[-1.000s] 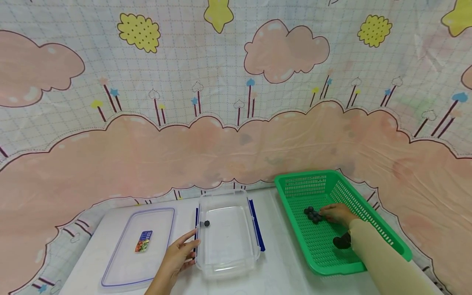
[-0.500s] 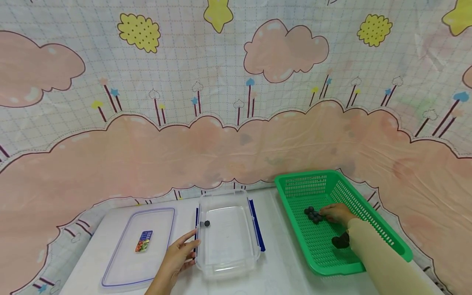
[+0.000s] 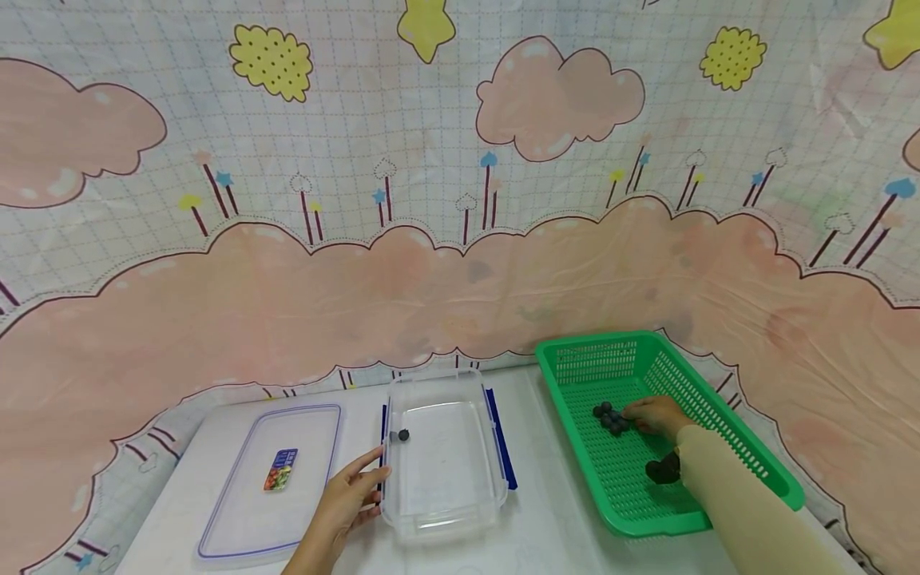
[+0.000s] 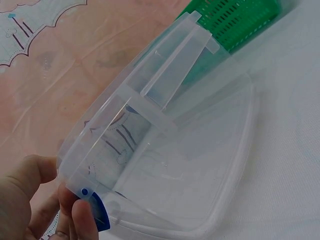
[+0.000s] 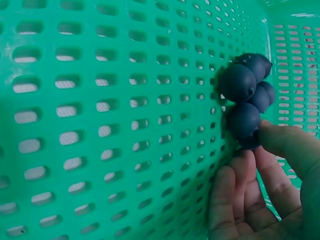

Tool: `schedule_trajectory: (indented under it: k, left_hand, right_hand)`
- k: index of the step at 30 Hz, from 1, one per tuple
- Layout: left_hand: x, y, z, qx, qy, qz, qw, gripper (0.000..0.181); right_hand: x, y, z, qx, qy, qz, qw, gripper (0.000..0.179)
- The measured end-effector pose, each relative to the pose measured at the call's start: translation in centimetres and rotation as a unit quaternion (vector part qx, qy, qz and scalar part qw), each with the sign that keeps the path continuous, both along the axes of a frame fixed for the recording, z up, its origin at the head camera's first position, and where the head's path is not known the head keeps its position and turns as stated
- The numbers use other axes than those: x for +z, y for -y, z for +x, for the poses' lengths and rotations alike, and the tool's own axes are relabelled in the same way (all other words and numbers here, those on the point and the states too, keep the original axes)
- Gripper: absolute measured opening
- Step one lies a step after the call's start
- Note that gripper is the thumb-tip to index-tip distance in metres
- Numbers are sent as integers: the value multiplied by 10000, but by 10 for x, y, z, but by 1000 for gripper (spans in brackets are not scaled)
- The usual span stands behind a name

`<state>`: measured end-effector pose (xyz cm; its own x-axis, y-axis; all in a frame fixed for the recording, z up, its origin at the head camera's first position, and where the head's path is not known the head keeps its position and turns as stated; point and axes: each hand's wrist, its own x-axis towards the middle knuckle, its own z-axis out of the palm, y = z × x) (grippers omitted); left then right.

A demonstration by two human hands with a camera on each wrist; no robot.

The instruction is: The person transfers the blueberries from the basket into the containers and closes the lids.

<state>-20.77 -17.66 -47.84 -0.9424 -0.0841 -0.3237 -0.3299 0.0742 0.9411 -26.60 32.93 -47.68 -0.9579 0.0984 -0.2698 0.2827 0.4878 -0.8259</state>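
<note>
My left hand [image 3: 346, 497] holds the left wall of a clear plastic box [image 3: 438, 479], thumb at the rim and fingers beside a blue side latch [image 4: 99, 212]. One dark blueberry [image 3: 404, 435] lies inside the box near its left wall. On the right, my right hand [image 3: 657, 417] reaches into a green basket [image 3: 604, 511]. There its thumb and fingertips pinch one blueberry [image 5: 249, 140] at the near end of a small cluster of blueberries [image 5: 237, 82]. The cluster rests on the perforated basket floor.
A clear lid [image 3: 237, 511] with a blue rim and a fruit-picture label [image 3: 280, 469] lies left of the box on the white table [image 3: 542, 511]. A patterned cloth [image 3: 431, 303] hangs behind. A dark rounded object [image 3: 663, 469] shows beneath the right sleeve.
Hardly anything differs. The dark object under the right sleeve has shifted slightly left with the arm, while both hands keep their places.
</note>
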Motion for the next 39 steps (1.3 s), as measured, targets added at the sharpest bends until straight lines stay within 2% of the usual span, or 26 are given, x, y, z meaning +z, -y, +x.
schedule_trajectory:
  k: [15, 23, 26, 35, 39]
  left_hand:
    - [2, -2, 3, -15, -9, 2, 10000, 56]
    - [0, -2, 3, 14, -28, -25, 10000, 56]
    - [0, -2, 3, 23, -43, -28, 10000, 56]
    - [0, -2, 2, 17, -17, -106, 9999, 57]
    - [-1, -2, 1, 18, -8, -115, 9999, 57]
  right_hand:
    - [6, -4, 0, 113, 99, -33, 9999, 39]
    - [14, -6, 0, -166, -62, -792, 9967, 38]
    - [18, -7, 0, -39, -119, -854, 9963, 39]
    - [27, -4, 0, 478, -296, -597, 9966, 44]
    - [30, 0, 0, 534, -309, -714, 9955, 45]
